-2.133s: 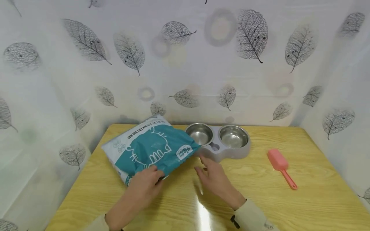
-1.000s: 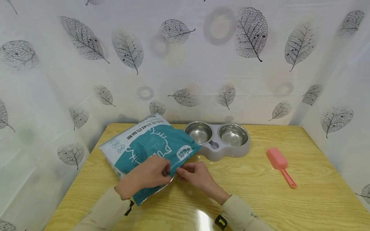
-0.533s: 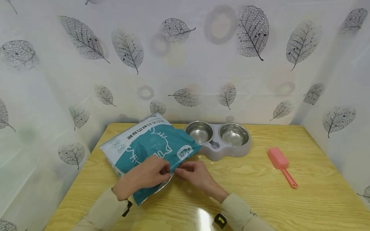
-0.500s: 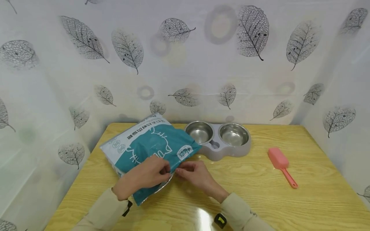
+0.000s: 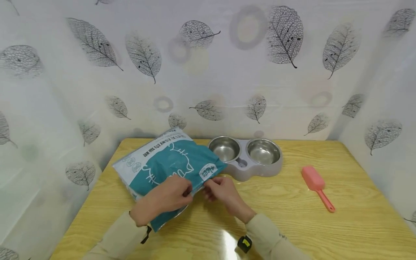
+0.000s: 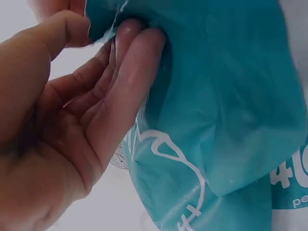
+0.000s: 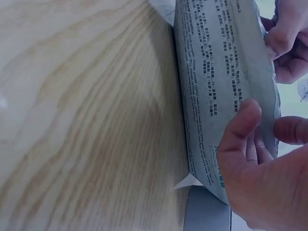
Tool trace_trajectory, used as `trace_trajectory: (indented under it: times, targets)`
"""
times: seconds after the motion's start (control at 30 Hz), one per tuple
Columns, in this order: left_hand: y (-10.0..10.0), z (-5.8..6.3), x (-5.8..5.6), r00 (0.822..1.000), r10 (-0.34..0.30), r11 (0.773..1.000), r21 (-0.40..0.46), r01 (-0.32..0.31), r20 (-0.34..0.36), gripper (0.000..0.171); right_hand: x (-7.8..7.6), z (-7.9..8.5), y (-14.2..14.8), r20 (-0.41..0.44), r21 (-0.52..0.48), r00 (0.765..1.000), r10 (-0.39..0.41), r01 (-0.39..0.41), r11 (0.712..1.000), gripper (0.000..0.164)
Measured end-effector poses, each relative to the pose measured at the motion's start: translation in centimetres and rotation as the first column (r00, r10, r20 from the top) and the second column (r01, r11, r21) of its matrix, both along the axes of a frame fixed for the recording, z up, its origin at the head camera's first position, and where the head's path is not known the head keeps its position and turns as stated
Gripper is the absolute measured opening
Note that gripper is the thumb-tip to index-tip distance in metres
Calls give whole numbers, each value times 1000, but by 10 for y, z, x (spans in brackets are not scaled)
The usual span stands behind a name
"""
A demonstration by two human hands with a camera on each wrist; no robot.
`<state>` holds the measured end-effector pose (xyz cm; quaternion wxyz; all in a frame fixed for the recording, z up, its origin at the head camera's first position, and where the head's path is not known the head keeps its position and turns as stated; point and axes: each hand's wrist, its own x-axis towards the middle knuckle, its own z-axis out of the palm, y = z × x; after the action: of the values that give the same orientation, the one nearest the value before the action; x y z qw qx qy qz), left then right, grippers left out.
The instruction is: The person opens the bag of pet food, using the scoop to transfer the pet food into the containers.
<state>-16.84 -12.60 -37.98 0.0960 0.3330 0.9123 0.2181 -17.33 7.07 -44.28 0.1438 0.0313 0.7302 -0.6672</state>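
A teal and white cat food bag [image 5: 175, 155] with a white cat outline lies at the left of the table, its mouth edge facing me. My left hand [image 5: 165, 196] pinches that edge near its middle. In the left wrist view, the left hand's fingers [image 6: 137, 62] press against the teal film. Farther right along the same edge, close to the logo corner, my right hand [image 5: 224, 195] pinches the bag between thumb and fingers. The right wrist view shows the bag's printed back [image 7: 221, 72] and both hands along its edge.
A grey double feeder [image 5: 243, 171] with two steel bowls [image 5: 263, 153] stands behind the bag's right corner. A pink scoop [image 5: 313, 180] lies at the right on the wooden table [image 5: 292, 224]. Leaf-patterned sheeting [image 5: 208, 72] surrounds the table's back and sides.
Two seconds ago the right hand was off the bag; it then took the edge beside the left hand. Over the last half second it slid right and away along the edge. The left hand barely moved.
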Motion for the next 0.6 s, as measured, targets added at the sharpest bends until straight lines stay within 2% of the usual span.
trace_trajectory:
  times: [0.13,0.27,0.33,0.43,0.6]
  targets:
    - [9,-1,4,995,11,999,-47,-15,-95,33,-2,0,3,27,-18,999,29,-29,999,24]
    - [18,-1,5,984,7,992,-125,-30,-179,30,-2,0,4,42,-41,998,44,-43,998,21]
    - [22,-1,5,981,3,989,-142,-31,-194,29,-2,0,4,40,-44,999,34,-32,999,19]
    - [27,-3,6,981,26,990,-134,-52,-191,29,-1,-1,5,31,-44,999,27,-25,999,17]
    - [30,-6,7,989,115,988,-89,-123,-94,29,-1,-3,5,5,-23,999,35,-35,999,15]
